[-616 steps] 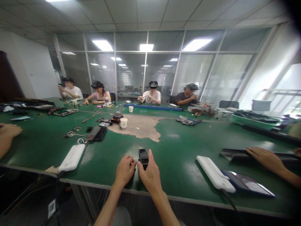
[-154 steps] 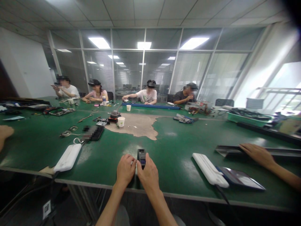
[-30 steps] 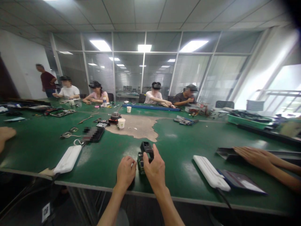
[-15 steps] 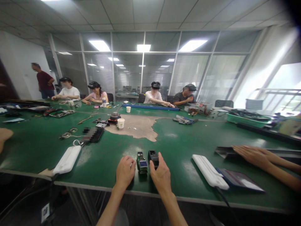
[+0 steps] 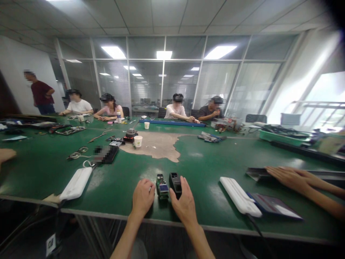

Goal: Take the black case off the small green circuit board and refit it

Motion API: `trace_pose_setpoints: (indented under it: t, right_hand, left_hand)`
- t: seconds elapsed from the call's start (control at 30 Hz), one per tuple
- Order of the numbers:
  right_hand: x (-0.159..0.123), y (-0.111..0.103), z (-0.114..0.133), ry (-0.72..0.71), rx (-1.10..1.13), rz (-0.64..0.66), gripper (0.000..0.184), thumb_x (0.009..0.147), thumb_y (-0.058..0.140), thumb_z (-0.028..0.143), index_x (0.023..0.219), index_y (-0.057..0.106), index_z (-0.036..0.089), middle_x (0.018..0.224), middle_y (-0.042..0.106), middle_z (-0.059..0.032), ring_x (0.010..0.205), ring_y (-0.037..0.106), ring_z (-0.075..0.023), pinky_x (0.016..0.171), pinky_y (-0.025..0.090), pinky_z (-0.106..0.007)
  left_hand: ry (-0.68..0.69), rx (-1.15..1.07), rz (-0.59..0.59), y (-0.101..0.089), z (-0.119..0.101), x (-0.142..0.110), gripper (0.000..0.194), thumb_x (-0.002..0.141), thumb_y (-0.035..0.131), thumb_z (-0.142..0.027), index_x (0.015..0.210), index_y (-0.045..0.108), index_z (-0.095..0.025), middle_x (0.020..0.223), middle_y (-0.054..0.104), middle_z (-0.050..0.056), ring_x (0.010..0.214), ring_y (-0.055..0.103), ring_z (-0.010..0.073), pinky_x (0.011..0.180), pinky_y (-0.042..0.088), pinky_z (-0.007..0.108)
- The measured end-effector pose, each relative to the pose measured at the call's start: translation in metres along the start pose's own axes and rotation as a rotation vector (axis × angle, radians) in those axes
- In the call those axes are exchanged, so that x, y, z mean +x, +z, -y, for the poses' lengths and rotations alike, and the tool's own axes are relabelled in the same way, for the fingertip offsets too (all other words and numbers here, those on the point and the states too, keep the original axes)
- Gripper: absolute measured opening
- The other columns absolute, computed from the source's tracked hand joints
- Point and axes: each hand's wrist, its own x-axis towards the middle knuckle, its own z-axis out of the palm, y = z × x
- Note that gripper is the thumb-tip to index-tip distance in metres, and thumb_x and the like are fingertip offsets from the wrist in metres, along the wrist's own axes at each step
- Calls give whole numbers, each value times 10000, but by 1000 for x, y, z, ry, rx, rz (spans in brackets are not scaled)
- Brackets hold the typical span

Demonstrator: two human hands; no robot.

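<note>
The black casing (image 5: 175, 181) now lies apart from the green circuit-board unit (image 5: 162, 189) it covered about a second ago. That leaves the boards and their small blue screen exposed, so the separating step looks done. The unit sits on the green table (image 5: 210, 162) between the hands, with the casing just to its right.

The right hand (image 5: 184, 199) is at the near end of the casing, thumb and fingers parted around it. The left hand (image 5: 143, 196) rests loosely curled beside the unit, apart from it. With the fingers' undersides hidden, I cannot tell whether the right pinches the casing or only touches it, nor whether the left holds anything.

Well right of the hands lies a white bar (image 5: 239, 196) beside a flat dark panel (image 5: 280, 207); ahead of them stands a paper cup (image 5: 138, 141).
</note>
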Motion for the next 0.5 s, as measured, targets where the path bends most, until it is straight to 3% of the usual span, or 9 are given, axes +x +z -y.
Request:
trace_pose_setpoints:
  t: [0.3, 0.5]
  right_hand:
    - [0, 1, -3, -6, 70, 12, 550, 900, 460, 371, 1359, 441, 68, 1334, 526, -190, 1235, 500, -263, 1041, 398, -437]
    - [14, -11, 14, 69, 97, -35, 573, 891, 463, 400, 1356, 451, 64, 1303, 553, -188, 1208, 524, -276, 1020, 412, -433]
  left_hand:
    - [-6, -2, 1, 0, 0, 1, 252, 911, 438, -255, 766, 636, -196, 886, 609, 49, 883, 540, 172, 840, 402, 296]
    - [-7, 3, -12, 0, 0, 0, 244, 910, 438, -247, 770, 630, -196, 882, 608, 46, 878, 538, 170, 834, 402, 296]
